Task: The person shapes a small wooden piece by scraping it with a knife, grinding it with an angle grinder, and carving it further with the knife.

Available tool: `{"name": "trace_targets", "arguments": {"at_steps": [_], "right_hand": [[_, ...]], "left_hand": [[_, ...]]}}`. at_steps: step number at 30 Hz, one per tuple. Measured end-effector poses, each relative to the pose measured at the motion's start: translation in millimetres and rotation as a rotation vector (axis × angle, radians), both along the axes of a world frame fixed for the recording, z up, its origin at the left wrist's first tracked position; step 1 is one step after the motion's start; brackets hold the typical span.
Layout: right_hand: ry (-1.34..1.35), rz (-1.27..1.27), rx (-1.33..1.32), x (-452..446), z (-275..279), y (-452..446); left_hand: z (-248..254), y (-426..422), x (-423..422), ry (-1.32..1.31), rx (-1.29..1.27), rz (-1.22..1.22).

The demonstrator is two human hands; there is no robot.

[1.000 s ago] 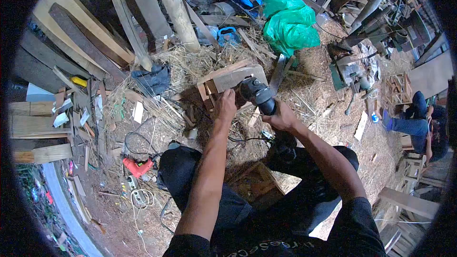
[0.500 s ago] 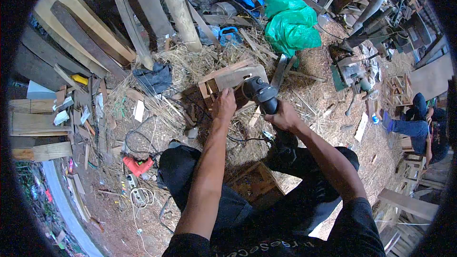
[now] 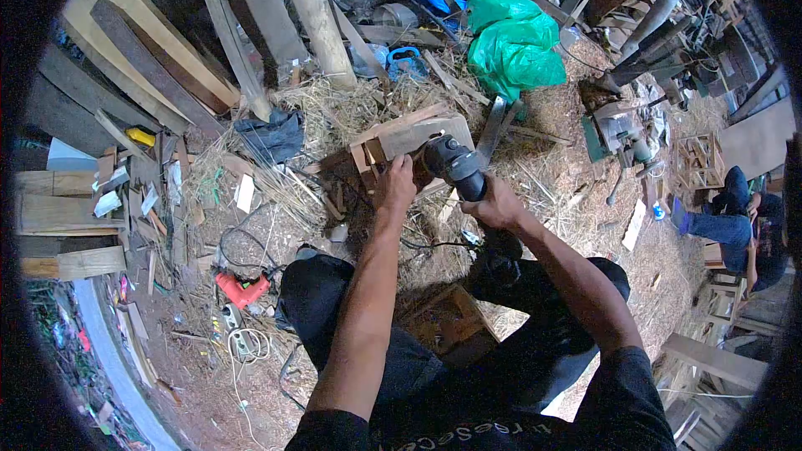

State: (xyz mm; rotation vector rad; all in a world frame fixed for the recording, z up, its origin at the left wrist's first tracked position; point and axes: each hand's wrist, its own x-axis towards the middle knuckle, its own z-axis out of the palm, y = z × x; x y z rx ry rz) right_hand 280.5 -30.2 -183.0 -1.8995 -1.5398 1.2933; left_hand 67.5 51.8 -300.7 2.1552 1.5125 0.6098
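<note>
My right hand [image 3: 499, 203] is wrapped round the body of a black angle grinder [image 3: 455, 160], whose head points to the upper left. Beside the grinder head, my left hand [image 3: 396, 184] has its fingers closed on a brown wooden piece [image 3: 424, 169], mostly hidden by the hand and the tool. Both hands are over a low wooden box-like stand [image 3: 434, 129], which has a flat pale board on top and slots at its left side. The grinder's disc cannot be made out from above.
A red power tool [image 3: 242, 287] and a power strip [image 3: 242, 344] with cables lie at the left. A green plastic sheet [image 3: 518, 50] is at the back, with a bench machine [image 3: 622, 134] to its right. Another person [image 3: 735, 225] sits at the far right. Planks [image 3: 159, 42] lean at the back left.
The grinder and both hands stay almost in place, the grinder head shifting very slightly left and down. The other things have not visibly moved.
</note>
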Motion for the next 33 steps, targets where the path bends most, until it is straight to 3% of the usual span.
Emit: {"name": "trace_targets", "arguments": {"at_steps": [3,9,12,15,20,24,27,30,33], "right_hand": [[-0.006,-0.013,-0.035,-4.6,21.6,-0.7],[0.004,-0.011,0.060,11.9,-28.6,-4.6],[0.009,-0.006,0.018,12.2,-8.7,-5.2],[-0.073,0.015,0.026,12.7,0.6,-7.7],[-0.023,0.005,0.048,18.7,-35.3,-9.7],[0.050,-0.009,-0.013,10.6,-6.9,-5.7],[0.035,0.013,0.085,11.5,-30.3,-2.4],[-0.067,0.041,-0.046,10.1,-20.4,1.0],[0.050,0.037,0.043,7.0,-12.4,-0.3]], "left_hand": [[-4.7,-0.2,0.7,-0.036,0.077,0.015],[-24.5,6.8,-1.6,0.070,0.140,0.012],[1.9,1.9,3.4,-0.029,0.062,0.085],[-13.2,7.1,1.8,-0.029,0.172,0.028],[-24.9,9.7,0.3,0.087,0.043,0.042],[-37.7,11.0,-0.8,0.114,0.079,0.036],[-35.5,9.6,-1.9,0.161,0.077,0.009],[-33.5,8.1,-2.4,0.219,0.070,-0.012],[-28.6,5.8,-3.1,0.196,0.080,-0.012]]}}
